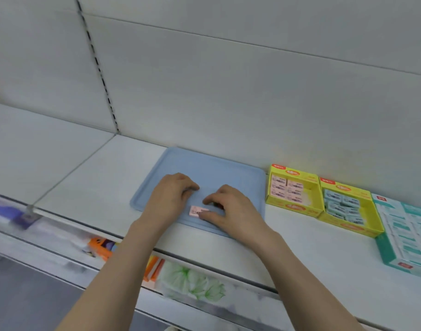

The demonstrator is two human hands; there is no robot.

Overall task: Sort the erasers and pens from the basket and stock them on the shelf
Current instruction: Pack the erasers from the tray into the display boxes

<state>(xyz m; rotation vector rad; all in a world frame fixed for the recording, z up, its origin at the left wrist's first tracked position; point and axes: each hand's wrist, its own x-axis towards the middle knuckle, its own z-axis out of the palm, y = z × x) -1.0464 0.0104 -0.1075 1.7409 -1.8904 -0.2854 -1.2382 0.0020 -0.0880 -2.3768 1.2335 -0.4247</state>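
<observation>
Placing is judged to be in hand: a small pink rectangular eraser point(195, 210) lies on the flat blue plastic tray point(204, 163) on the white shelf point(97, 182), pinched between thumb and curled forefinger of the right hand point(231, 209). The left hand point(171, 194) is curled, fingertips on the tray; whether anything is held cannot be told. Next, squaring up and release are called for

Matt plastic tray point(180, 161); glossy cardboard boxes point(294, 206)

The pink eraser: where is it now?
In the head view the pink eraser lies flat on the blue tray, near its front edge, between the left hand and the right hand, whose thumb touches it.
</observation>
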